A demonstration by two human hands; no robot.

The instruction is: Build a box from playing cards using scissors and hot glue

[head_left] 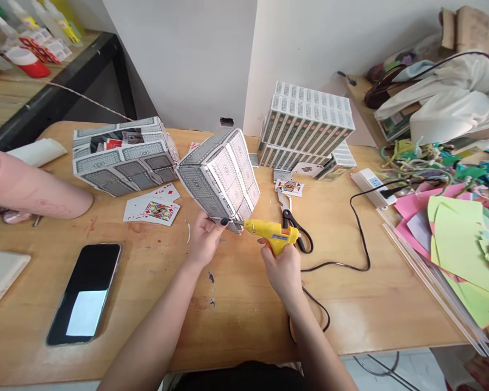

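I have the card box (228, 179) tilted up at the middle of the table, gripped near its lower corner by the left hand (205, 239), thumb and fingers closed on it; whether its far edge touches wood, I cannot tell; the right hand (283, 266) is wrapped around the yellow glue gun (271, 231), its nozzle at that same corner, just beside the left thumb.

Just right of the gun lie scissors (297, 231), blades toward a face card (290, 188); to the box's left stands a second box (126, 165), open-topped with cards inside, and loose cards (155, 209) before it; behind, to the right, rises a stack of packs (309, 127).

The table (244, 336) is pale wood, marked with reddish smears and dark specks; a phone (85, 293) lies on its left part, a pink roll (36, 184) beyond; at right I see a power strip (372, 187) with a black cord (364, 233), clear sticks (427, 282) and coloured paper (458, 233).

Farther out, a grey-white wall (187, 60) backs the table; a black-framed shelf (118, 65) with bottles (65, 24) stands left, white cloth (452, 103) is heaped right.
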